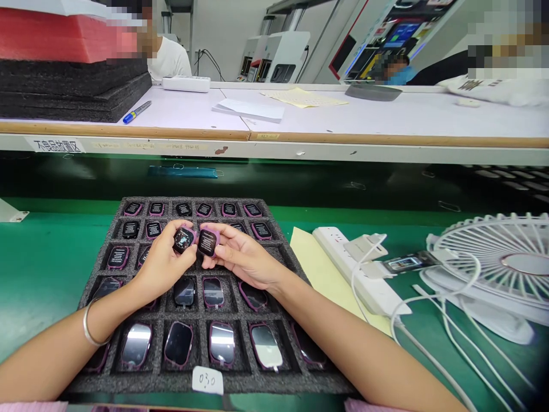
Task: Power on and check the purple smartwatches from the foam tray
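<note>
My left hand (pixel 167 257) is closed around a smartwatch (pixel 183 240) whose lit screen shows a round dial. Right beside it, my right hand (pixel 240 254) grips a second purple-framed smartwatch (pixel 208 242) with lines of text on its screen. Both are held over a dark grey foam tray (pixel 163 377) divided into compartments. Several more watches lie in it: the far rows have lit text screens, such as the watch (pixel 118 257) at the left, while the near rows have dark screens, like the watch (pixel 178 343) in front. My forearms and hands cover some compartments.
To the right are a white power strip (pixel 360 274) with plugs and cables, a yellow sheet (pixel 317 263) and a white fan (pixel 506 263). Behind runs a shelf (pixel 386 123) with papers, a pen (pixel 137 112) and stacked foam (pixel 72 86). Other people are beyond it.
</note>
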### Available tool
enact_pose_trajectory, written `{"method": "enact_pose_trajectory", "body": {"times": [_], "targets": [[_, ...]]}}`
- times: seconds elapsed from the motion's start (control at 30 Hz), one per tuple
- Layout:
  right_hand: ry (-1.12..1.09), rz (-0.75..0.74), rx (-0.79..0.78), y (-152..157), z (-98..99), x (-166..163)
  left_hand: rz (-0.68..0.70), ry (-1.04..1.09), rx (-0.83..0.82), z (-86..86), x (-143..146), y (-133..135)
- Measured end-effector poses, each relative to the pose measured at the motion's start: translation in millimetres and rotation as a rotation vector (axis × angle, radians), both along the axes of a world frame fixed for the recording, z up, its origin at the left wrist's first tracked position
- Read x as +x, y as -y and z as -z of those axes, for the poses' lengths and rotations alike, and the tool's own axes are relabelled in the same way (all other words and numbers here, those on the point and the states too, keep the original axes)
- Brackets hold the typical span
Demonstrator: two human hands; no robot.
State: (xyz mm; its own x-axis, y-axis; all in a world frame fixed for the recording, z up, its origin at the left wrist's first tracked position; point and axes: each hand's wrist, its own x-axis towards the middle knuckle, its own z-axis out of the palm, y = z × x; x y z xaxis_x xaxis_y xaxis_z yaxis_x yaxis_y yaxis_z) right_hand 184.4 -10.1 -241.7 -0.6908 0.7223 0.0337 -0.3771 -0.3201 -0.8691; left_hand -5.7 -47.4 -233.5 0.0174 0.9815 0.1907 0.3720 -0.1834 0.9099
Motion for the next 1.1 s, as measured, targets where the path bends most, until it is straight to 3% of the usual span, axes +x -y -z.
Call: {"method": "enact_pose_trajectory", "body": {"times": [1.1], "targets": [[0.03, 0.005, 0.03, 0.8, 0.5, 1.2, 0.013, -0.046, -0.006, 1.2, -1.6, 0.8]]}}
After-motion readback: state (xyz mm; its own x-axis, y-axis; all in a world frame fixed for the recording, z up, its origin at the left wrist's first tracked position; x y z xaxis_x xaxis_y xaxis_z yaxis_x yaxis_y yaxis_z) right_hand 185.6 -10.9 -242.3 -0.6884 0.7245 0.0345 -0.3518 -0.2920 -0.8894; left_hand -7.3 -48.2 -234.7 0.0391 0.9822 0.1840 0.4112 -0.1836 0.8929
